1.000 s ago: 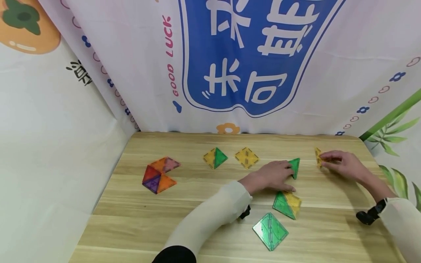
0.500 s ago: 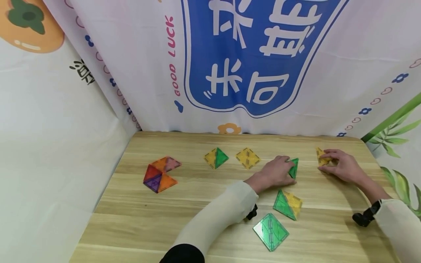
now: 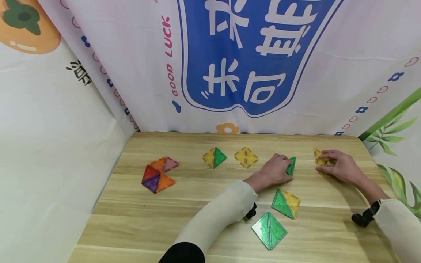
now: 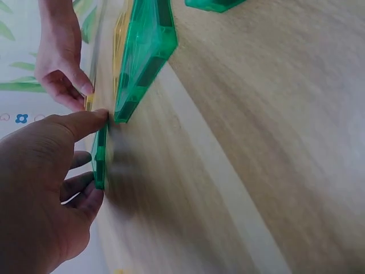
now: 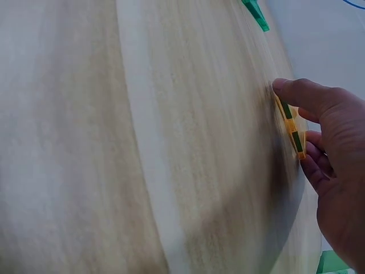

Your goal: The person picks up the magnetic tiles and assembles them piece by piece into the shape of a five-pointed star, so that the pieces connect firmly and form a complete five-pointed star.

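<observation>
Green triangle (image 3: 291, 166), pinched by the left hand (image 3: 273, 170), and yellow triangle (image 3: 317, 157), pinched by the right hand (image 3: 341, 166), sit apart toward the table's (image 3: 131, 223) far edge; likely light, stiff, slick, best held edgewise.

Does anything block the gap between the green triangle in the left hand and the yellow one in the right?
Nothing visible does: only tabletop shows between the green triangle and yellow triangle. A green-and-yellow pair lies off that line, nearer the person.
</observation>
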Demonstrator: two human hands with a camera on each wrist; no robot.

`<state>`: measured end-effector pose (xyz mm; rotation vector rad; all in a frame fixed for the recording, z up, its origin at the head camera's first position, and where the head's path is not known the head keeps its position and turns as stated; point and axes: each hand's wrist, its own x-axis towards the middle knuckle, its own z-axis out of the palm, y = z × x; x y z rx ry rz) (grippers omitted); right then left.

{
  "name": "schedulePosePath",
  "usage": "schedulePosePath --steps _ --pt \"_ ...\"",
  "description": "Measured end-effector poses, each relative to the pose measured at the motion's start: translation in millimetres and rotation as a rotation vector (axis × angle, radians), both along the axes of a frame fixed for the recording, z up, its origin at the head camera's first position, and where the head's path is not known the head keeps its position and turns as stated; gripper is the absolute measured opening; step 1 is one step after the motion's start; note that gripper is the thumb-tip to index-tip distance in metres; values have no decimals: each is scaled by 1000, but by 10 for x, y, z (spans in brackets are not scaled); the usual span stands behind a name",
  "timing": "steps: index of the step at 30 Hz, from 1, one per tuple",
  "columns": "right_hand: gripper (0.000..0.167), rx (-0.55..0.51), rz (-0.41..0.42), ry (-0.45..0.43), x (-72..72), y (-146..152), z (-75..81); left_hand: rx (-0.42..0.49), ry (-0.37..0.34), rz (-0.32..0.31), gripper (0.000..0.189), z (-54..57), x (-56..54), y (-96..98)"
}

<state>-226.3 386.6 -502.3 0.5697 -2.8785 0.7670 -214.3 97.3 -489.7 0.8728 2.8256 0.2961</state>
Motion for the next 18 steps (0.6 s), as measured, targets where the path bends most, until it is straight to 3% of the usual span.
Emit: schedulePosePath --steps 7,18 --pt "45 -28 18 -24 63 -111 35 22 25 5 62 8 35 -140" --pt "40 -44 100 26 190 -420 26 38 67 31 66 105 187 -402"
